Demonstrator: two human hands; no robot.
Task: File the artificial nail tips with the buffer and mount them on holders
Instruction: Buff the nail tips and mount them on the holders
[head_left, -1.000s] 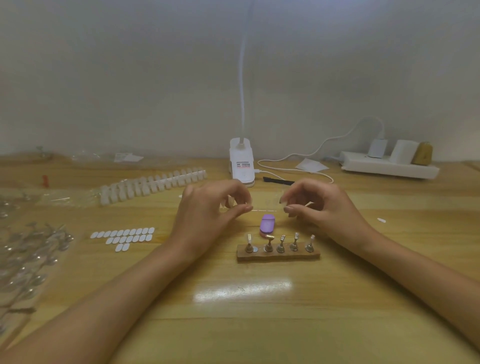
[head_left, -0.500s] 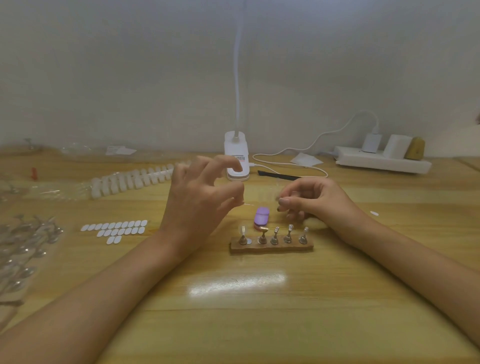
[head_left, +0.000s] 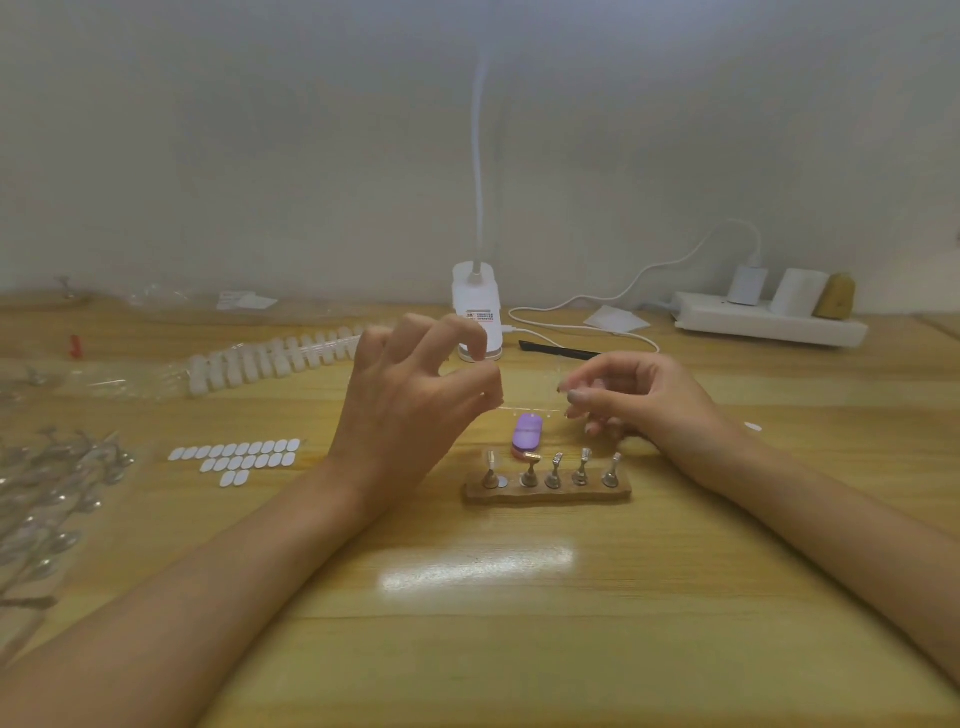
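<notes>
A plain pale wall backs the wooden tabletop (head_left: 467, 649), which is lit by a clip lamp (head_left: 477, 312). The left hand (head_left: 410, 410) hangs above it with thumb and forefinger pinched together and the other fingers lifted and fanned. The right hand (head_left: 644, 400) faces it, fingers curled in and also pinching. Between them runs a thin clear strip (head_left: 530, 410), so faint that I can only take it for a sprue of tips held at both ends. Just under it lies the purple buffer (head_left: 527, 434), untouched. In front of that is the wooden stand (head_left: 548, 493) with five metal holders (head_left: 555, 475); the leftmost seems to carry a clear tip, and the rest look bare. Off to the left lie a row of white nail tips (head_left: 270, 361) and some white adhesive tabs (head_left: 239, 457). I judge the person is freeing one tip from the strip, with its filing not begun. The next move calls for a clean twist, then one hand going down for the buffer while the other grips the tiny tip firmly.
</notes>
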